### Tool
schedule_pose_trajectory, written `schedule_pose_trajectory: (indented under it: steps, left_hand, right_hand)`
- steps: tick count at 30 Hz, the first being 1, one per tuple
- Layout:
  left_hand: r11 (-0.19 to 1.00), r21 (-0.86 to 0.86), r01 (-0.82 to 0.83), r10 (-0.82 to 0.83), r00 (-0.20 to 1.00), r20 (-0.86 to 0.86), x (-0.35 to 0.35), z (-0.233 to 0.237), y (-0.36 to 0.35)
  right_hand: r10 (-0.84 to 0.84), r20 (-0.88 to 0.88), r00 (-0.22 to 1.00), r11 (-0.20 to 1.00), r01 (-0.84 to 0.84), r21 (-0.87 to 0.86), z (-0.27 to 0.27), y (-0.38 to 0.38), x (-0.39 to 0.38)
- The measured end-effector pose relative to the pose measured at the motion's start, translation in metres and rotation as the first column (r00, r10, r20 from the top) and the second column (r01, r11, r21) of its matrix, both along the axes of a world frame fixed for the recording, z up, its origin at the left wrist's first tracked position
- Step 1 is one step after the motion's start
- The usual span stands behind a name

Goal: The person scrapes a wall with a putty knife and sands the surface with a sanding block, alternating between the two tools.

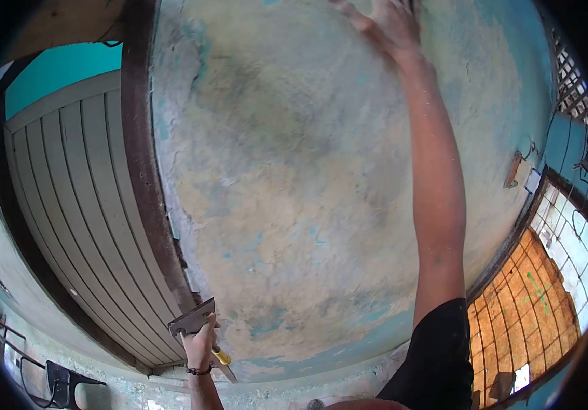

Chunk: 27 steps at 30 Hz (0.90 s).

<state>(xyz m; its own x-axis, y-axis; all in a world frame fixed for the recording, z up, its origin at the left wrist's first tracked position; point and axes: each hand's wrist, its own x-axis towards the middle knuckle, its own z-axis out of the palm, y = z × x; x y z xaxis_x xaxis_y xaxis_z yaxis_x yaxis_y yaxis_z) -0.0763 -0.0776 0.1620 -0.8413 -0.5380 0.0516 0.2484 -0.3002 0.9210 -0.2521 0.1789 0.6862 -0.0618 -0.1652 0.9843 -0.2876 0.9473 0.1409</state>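
Observation:
My left hand [200, 350], low and left by the door frame, is closed around a flat grey metal scraper plate [193, 318]. A tool with a yellow handle [223, 357] and a narrow metal blade sticks out of the same hand, pointing down. High up, my right hand [393, 31] reaches to the patchy wall [294, 191], its thumb and fingers apart. Its fingertips run out of the view at the top and are smeared by motion. The wall has rough beige and grey patches with flecks of turquoise paint.
Left of the wall stands a slatted grey door [78, 178] in a dark wooden frame [145, 157]. A black chair [68, 383] is at the lower left. On the right are a gridded window [526, 307] with an orange panel and a small wall fitting [516, 169] with wires.

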Motion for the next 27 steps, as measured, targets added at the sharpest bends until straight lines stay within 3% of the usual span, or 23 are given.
schedule_pose_trajectory:
  steps: [1, 7, 10, 13, 16, 17, 20, 21, 24, 27]
  left_hand:
    - [0.997, -0.076, -0.032, 0.030, 0.999, -0.026, -0.006, -0.012, -0.009]
    - [0.985, -0.171, 0.038, -0.035, 0.999, 0.022, 0.022, -0.006, -0.047]
    - [0.984, -0.176, -0.028, 0.021, 0.999, -0.036, 0.028, -0.003, -0.058]
    - [0.988, -0.154, 0.011, -0.013, 1.000, -0.016, 0.033, 0.005, -0.062]
    - [0.985, -0.173, 0.020, -0.024, 0.999, -0.023, 0.027, 0.002, -0.051]
    - [0.985, -0.172, 0.028, -0.033, 0.999, -0.024, 0.023, -0.001, -0.046]
    - [0.971, -0.233, 0.045, -0.060, 0.996, -0.060, 0.015, 0.004, -0.026]
    - [0.975, -0.210, 0.070, -0.081, 0.996, -0.047, 0.013, 0.006, -0.018]
    - [0.973, -0.208, 0.100, -0.102, 0.995, 0.001, 0.010, 0.014, 0.000]
    - [0.969, -0.208, 0.132, -0.127, 0.991, 0.038, 0.008, 0.021, 0.012]
  right_hand:
    - [0.102, -0.072, 0.992, 0.993, -0.097, 0.069, 0.000, -0.015, -0.003]
    - [0.173, -0.145, 0.974, 0.966, -0.140, 0.216, -0.017, -0.099, 0.011]
    - [0.237, -0.146, 0.960, 0.941, -0.189, 0.279, -0.026, -0.132, 0.020]
    - [0.289, -0.218, 0.932, 0.896, -0.183, 0.405, -0.050, -0.156, 0.021]
    - [0.346, 0.026, 0.938, 0.773, -0.301, 0.558, -0.079, -0.146, 0.042]
    - [0.326, 0.028, 0.945, 0.748, -0.276, 0.604, -0.084, -0.135, 0.052]
    - [0.380, -0.078, 0.922, 0.772, -0.269, 0.576, -0.077, -0.117, 0.019]
    - [0.259, -0.318, 0.912, 0.845, -0.055, 0.531, -0.068, -0.113, 0.013]
    - [0.244, -0.183, 0.952, 0.887, -0.143, 0.439, -0.055, -0.065, 0.002]
    - [0.136, -0.205, 0.969, 0.952, -0.071, 0.298, -0.040, -0.018, -0.013]
